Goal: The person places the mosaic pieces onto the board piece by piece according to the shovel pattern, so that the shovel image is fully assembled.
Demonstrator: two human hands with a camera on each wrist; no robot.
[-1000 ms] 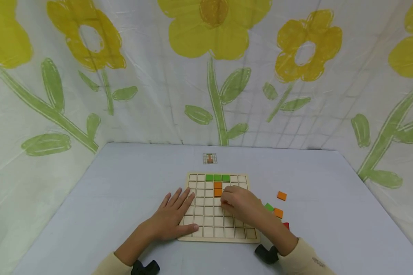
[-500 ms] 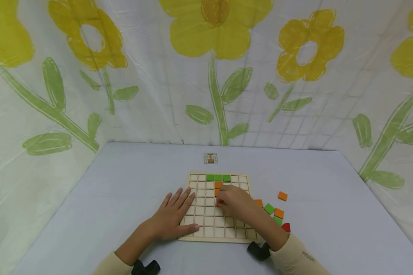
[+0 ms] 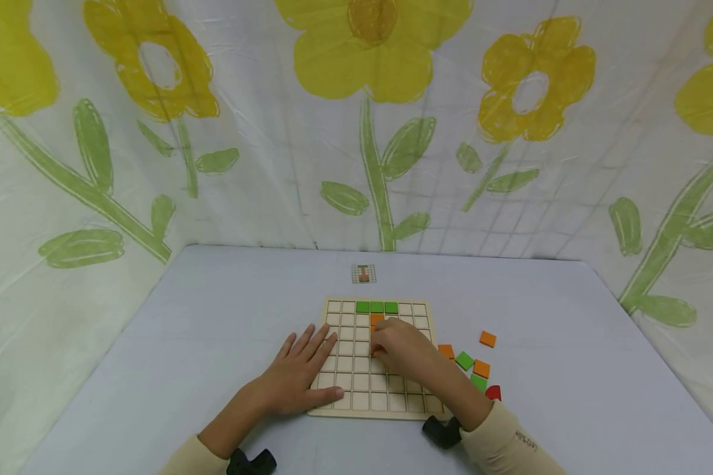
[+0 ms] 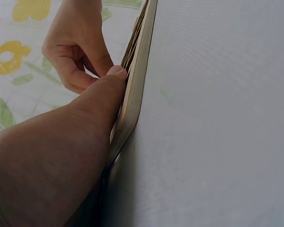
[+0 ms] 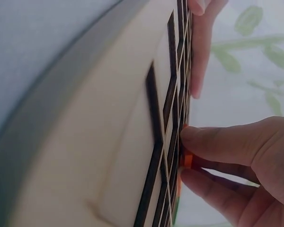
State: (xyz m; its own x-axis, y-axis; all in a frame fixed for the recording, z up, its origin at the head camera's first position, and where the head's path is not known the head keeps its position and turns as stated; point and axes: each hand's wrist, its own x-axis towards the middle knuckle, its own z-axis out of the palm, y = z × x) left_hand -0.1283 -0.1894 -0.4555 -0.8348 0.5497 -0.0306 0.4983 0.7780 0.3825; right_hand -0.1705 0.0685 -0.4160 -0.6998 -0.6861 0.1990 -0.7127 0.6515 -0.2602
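A wooden grid board (image 3: 377, 415) lies on the table, with three green tiles (image 3: 377, 307) in its far row and orange tiles (image 3: 377, 319) in the column below the middle one. My left hand (image 3: 294, 379) rests spread on the board's left edge; its thumb lies on the near left part. Over the middle of the board, my right hand (image 3: 407, 346) pinches an orange tile (image 5: 188, 159) between thumb and fingers, against the grid, as the right wrist view shows. In the left wrist view, the right hand (image 4: 80, 47) is behind the left thumb.
Loose orange tiles (image 3: 488, 339), green tiles (image 3: 465, 360) and a red piece (image 3: 494, 392) lie right of the board. Beyond its far edge sits a small card with a grid picture (image 3: 364, 274). A flowered cloth (image 3: 249, 198) hangs behind the table.
My right hand has moved slightly left over the board and now covers part of the orange column. More loose tiles show beside the right forearm. The left hand has kept its place.
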